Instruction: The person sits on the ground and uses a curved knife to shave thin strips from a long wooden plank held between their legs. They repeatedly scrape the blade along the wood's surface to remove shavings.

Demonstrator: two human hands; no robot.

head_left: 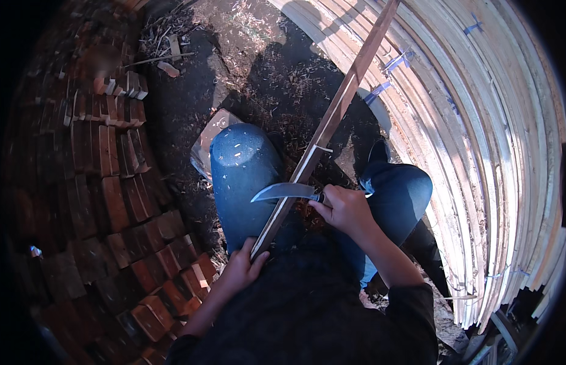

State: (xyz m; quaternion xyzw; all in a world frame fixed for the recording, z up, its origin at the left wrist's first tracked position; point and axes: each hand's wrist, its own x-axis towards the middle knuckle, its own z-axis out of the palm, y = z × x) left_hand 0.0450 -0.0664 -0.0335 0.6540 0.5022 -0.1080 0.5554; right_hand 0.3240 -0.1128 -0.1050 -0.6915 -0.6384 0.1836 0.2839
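A long narrow wooden strip (331, 118) runs slantwise from my lap up toward the far right. Its sides are brown, and a pale, freshly cut band shows along its nearer part. My left hand (242, 269) is closed round the near end of the strip, beside my left thigh. In my right hand (344, 208) I grip the handle of a knife with a curved blade (284, 192). The blade lies across the strip, its tip pointing left over my thigh. A thin curled shaving (322, 148) sticks out from the strip beyond the blade.
Stacked reddish-brown wood blocks (116, 204) rise on the left. Long pale wooden strips (477, 140), tied with blue bands (397, 62), lie bundled on the right. Shavings litter the dark ground (246, 67). A flat block (213, 134) lies by my left knee.
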